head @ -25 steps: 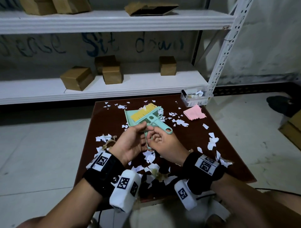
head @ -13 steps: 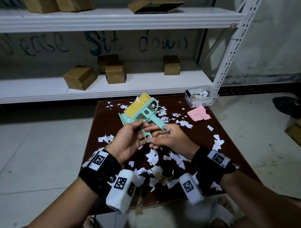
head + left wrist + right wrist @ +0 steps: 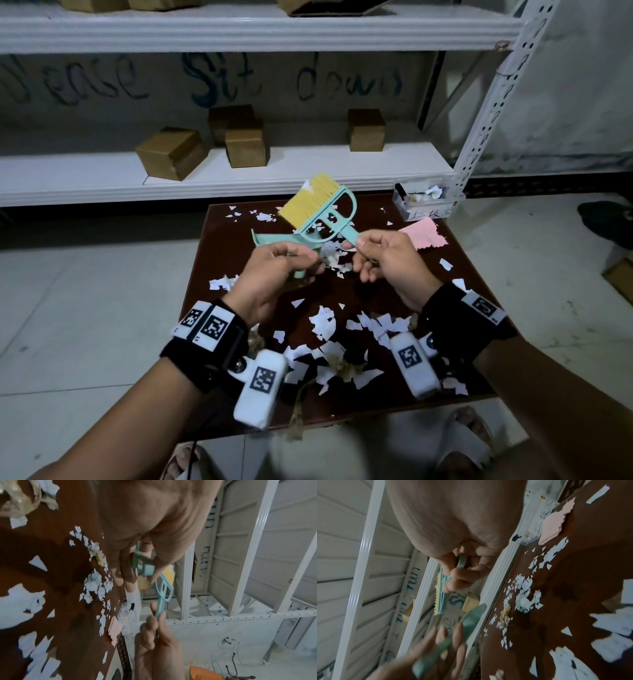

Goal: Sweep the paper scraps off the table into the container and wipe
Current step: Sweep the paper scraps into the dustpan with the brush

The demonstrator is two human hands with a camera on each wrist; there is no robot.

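White paper scraps (image 3: 322,325) litter the brown table (image 3: 455,274). My left hand (image 3: 301,260) grips the handle of the teal dustpan (image 3: 270,240), held just above the table's middle. My right hand (image 3: 359,246) pinches the handle of the teal brush (image 3: 329,219) with yellow bristles, raised and tilted up to the left, apart from the pan. In the left wrist view the left hand (image 3: 137,577) grips the dustpan handle (image 3: 145,568) and the brush (image 3: 163,592) stands beyond. In the right wrist view the right hand (image 3: 458,577) grips the brush (image 3: 441,601); the dustpan (image 3: 471,618) is blurred.
A clear container (image 3: 428,202) holding scraps stands at the table's far right corner, with a pink cloth (image 3: 424,233) beside it. White shelves (image 3: 239,178) with several cardboard boxes run behind the table. A dark shoe (image 3: 606,219) lies on the floor at right.
The brush has come out of the dustpan: my right hand lifted it up and to the right, while my left hand kept the dustpan.
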